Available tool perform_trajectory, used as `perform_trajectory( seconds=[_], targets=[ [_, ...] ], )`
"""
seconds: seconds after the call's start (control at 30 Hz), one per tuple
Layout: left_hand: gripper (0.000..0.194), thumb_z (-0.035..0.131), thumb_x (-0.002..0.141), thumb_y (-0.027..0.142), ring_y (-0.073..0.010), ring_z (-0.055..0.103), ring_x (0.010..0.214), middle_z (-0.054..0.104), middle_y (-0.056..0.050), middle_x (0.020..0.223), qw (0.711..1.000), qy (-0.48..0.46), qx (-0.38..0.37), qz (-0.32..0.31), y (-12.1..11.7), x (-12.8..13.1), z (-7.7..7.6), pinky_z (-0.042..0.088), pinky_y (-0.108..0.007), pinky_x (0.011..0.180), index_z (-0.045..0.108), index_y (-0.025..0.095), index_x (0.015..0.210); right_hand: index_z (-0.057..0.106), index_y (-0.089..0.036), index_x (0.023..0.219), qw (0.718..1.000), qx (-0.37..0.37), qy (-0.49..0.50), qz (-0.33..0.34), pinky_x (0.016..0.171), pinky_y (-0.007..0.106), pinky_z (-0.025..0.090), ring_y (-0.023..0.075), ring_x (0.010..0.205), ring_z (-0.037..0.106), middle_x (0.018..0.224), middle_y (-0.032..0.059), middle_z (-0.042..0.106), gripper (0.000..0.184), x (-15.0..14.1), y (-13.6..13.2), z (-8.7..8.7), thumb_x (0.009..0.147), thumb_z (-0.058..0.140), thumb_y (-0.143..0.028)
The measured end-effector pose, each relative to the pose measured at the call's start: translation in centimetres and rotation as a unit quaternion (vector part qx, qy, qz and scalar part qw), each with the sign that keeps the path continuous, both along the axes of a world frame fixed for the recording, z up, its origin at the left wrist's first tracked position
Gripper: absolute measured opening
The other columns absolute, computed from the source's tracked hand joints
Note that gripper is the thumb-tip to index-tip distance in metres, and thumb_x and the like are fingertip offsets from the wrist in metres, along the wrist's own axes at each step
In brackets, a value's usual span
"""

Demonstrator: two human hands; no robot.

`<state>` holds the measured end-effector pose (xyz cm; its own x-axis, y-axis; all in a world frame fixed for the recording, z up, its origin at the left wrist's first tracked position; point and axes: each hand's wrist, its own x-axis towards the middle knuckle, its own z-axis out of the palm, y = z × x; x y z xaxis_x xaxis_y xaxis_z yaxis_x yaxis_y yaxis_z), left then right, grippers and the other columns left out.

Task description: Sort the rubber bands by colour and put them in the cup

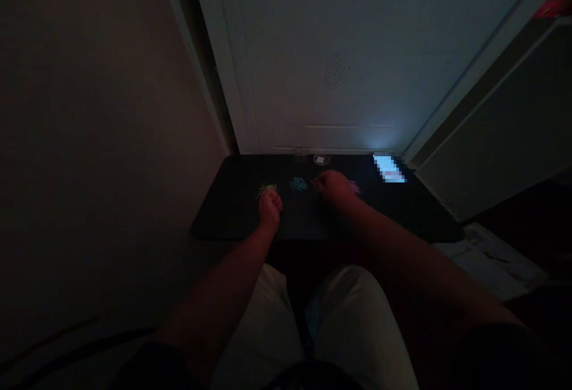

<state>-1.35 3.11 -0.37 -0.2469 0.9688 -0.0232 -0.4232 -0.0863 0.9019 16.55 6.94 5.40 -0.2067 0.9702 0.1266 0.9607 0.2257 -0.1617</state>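
The room is very dark. A low black table stands before my knees. My left hand rests on it with fingers curled, just below a small pale yellow heap of thin strands. A small blue heap lies in the middle. My right hand sits to the right of the blue heap, fingers bent down in a pinch over pink strands. What either hand holds is too dim to make out.
A glowing phone screen lies at the table's far right. Two small round lids or dishes sit at the far edge against a white door. A wall stands at left, a cabinet at right.
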Motion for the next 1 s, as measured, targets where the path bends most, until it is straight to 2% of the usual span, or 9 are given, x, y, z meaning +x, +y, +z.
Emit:
perform_trajectory(
  seconds=[0.13, 0.3, 0.47, 0.6, 0.7, 0.83, 1.0],
  targets=[
    [0.024, 0.036, 0.077, 0.021, -0.0052, 0.02, 0.038, 0.022, 0.005, 0.048, 1.0, -0.011, 0.012, -0.005, -0.2, -0.1, 0.0, 0.014, -0.019, 0.039, 0.026, 0.018, 0.054, 0.067, -0.018, 0.093, 0.998, -0.03, -0.016, -0.045, 0.07, 0.024, 0.044, 0.0174, 0.083, 0.062, 0.094, 0.0088, 0.068, 0.021, 2.0, 3.6, 1.1, 0.078, 0.053, -0.02],
    [0.024, 0.037, 0.077, 0.021, -0.0053, 0.018, 0.039, 0.021, 0.005, 0.049, 0.998, -0.048, 0.025, -0.024, -0.8, -0.4, 0.2, 0.013, -0.019, 0.039, 0.026, 0.018, 0.055, 0.071, -0.016, 0.08, 0.994, -0.096, -0.057, 0.001, 0.065, 0.022, 0.044, 0.0167, 0.076, 0.063, 0.086, 0.0083, 0.07, 0.015, 2.1, 6.3, 1.6, 0.074, 0.058, -0.02],
    [0.02, 0.037, 0.073, 0.017, -0.0062, 0.018, 0.04, 0.021, 0.004, 0.049, 0.996, -0.066, 0.034, -0.041, -1.3, -0.6, 0.5, 0.012, -0.02, 0.04, 0.028, 0.017, 0.054, 0.072, -0.017, 0.083, 0.986, -0.15, -0.062, 0.045, 0.068, 0.023, 0.045, 0.0161, 0.078, 0.064, 0.086, 0.0059, 0.071, 0.016, 2.3, 7.5, 2.8, 0.074, 0.059, -0.015],
    [0.022, 0.038, 0.075, 0.02, -0.0061, 0.019, 0.04, 0.021, 0.004, 0.05, 0.995, -0.092, 0.032, -0.037, -1.6, -0.7, 0.7, 0.015, -0.02, 0.04, 0.028, 0.017, 0.055, 0.071, -0.019, 0.092, 0.977, -0.196, -0.045, 0.072, 0.07, 0.025, 0.046, 0.0165, 0.077, 0.064, 0.088, 0.0052, 0.07, 0.024, 3.3, 8.0, 4.4, 0.073, 0.06, -0.009],
    [0.023, 0.039, 0.075, 0.021, -0.0056, 0.019, 0.04, 0.02, 0.004, 0.05, 0.992, -0.119, 0.047, -0.02, -2.2, -1.1, 0.9, 0.016, -0.02, 0.04, 0.029, 0.017, 0.055, 0.069, -0.017, 0.097, 0.979, -0.185, -0.04, 0.083, 0.069, 0.028, 0.047, 0.0182, 0.077, 0.063, 0.089, 0.008, 0.07, 0.023, 3.4, 8.0, 5.0, 0.08, 0.053, -0.016],
    [0.021, 0.041, 0.072, 0.021, -0.0057, 0.019, 0.04, 0.019, 0.004, 0.05, 0.984, -0.163, 0.058, 0.039, -3.0, -2.6, 1.0, 0.016, -0.02, 0.04, 0.03, 0.017, 0.055, 0.061, -0.014, 0.11, 0.986, -0.127, -0.006, 0.104, 0.075, 0.03, 0.047, 0.0205, 0.085, 0.063, 0.097, 0.0106, 0.068, 0.032, 0.4, 6.6, 3.9, 0.081, 0.056, -0.027],
    [0.023, 0.045, 0.07, 0.022, -0.0049, 0.019, 0.04, 0.02, 0.005, 0.05, 0.966, -0.235, 0.064, 0.082, -4.1, -5.9, 1.1, 0.016, -0.019, 0.04, 0.03, 0.016, 0.055, 0.048, -0.011, 0.128, 0.983, -0.082, 0.039, 0.163, 0.09, 0.034, 0.043, 0.0245, 0.106, 0.057, 0.121, 0.0145, 0.059, 0.049, -6.5, 2.2, 0.7, 0.082, 0.053, -0.03]
  ],
)
